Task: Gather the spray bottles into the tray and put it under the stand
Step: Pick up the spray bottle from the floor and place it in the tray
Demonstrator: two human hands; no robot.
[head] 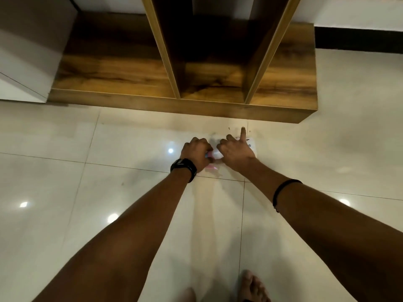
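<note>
Head view, both hands (197, 152) (236, 150) on white tray (253, 144)

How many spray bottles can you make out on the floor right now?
1 clearly: a white spray bottle with pink parts, between the left hand and right hand. More may be hidden under the hands or washed out on the pale tray.

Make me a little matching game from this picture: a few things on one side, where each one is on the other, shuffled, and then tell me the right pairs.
Things:
1. black watch
2. thin black band
3. wooden stand
4. bare foot

Places:
A. bottom edge of the picture, on the tiled floor
B. on the left wrist
C. beyond both hands, against the wall
D. on the right forearm

Pairs: 1-B, 2-D, 3-C, 4-A
</note>
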